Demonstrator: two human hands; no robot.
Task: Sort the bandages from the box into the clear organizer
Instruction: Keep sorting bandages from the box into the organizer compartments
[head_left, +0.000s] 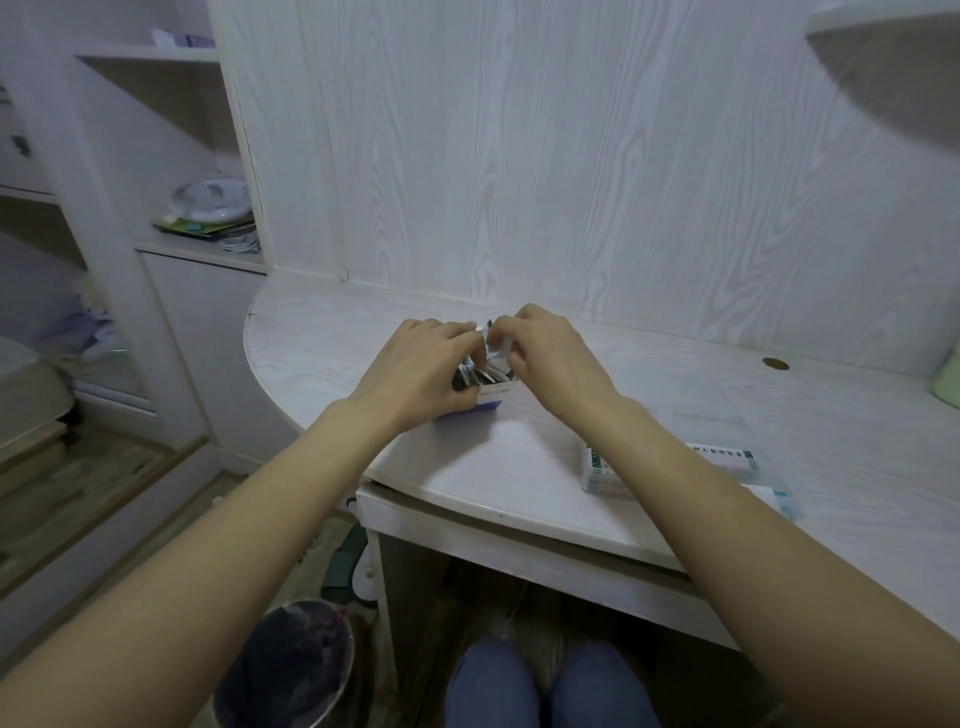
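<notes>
A small white and blue box (488, 397) stands on the white desk (727, 415), open at the top, with several wrapped bandages (475, 375) sticking out of it. My left hand (421, 371) wraps around the box's left side and holds it. My right hand (550, 351) is at the box's top, its fingertips pinched on the white bandages there. The clear organizer (748, 465) lies on the desk to the right, partly hidden by my right forearm, with printed bandage packets inside it.
A wood-grain wall panel rises behind the desk. A shelf unit (202, 244) with a round disc-like object and papers stands to the left. A bin (291, 665) sits on the floor under the desk's left edge. A cable hole (775, 364) is at the desk's right.
</notes>
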